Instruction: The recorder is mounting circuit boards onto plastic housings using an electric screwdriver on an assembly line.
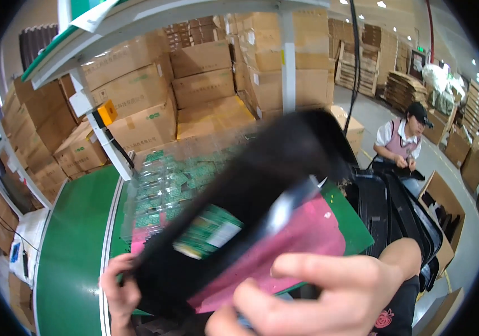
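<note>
Black casing (256, 168), left fingers (130, 293) at one edge, right hand (329, 288) apart.

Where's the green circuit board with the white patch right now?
Head view, left of centre: the circuit board sits in the tilted black casing, over the pink mat, near the end held by the left hand.

The left hand (121, 288) and right hand (315, 291) are bare, as is the right forearm (402, 259); black clothing (406, 308) at lower right bears a looping, pinkish-red flower motif (384, 318).
</note>
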A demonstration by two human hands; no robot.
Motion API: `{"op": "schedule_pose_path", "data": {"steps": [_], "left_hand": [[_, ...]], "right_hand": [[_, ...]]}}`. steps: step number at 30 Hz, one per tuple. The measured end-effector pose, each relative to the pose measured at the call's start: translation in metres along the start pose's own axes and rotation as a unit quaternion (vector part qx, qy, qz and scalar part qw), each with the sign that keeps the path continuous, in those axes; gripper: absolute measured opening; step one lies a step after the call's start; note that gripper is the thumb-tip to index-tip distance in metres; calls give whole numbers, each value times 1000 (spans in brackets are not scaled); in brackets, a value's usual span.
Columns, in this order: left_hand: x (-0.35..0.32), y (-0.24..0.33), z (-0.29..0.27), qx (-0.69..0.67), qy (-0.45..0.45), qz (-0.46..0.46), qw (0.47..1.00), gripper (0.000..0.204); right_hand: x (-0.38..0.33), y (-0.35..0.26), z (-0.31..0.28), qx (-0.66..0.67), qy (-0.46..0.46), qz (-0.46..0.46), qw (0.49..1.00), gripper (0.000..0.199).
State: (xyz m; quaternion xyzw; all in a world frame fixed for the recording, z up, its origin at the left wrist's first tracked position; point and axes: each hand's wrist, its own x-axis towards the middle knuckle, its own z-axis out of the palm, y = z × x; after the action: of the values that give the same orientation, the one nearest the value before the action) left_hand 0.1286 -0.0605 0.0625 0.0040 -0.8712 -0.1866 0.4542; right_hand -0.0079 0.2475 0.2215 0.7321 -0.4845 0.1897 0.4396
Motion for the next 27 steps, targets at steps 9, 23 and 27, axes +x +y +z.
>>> {"op": "schedule_pose_path", "data": {"steps": [9, 23, 27], "left_hand": [[-119, -105, -114, -314, 246, -367, 840, 59], [-140, -175, -132, 25, 594, -466, 655, 83], [-110, -141, -107, 428, 365, -317, 764, 52]], "right_hand": [[-49, -48, -39, -87, 96, 322, 938, 18], [-391, 47, -14, -270, -410, 744, 454, 42], [-415, 44, 19, -160, -410, 812, 384, 70]]}}
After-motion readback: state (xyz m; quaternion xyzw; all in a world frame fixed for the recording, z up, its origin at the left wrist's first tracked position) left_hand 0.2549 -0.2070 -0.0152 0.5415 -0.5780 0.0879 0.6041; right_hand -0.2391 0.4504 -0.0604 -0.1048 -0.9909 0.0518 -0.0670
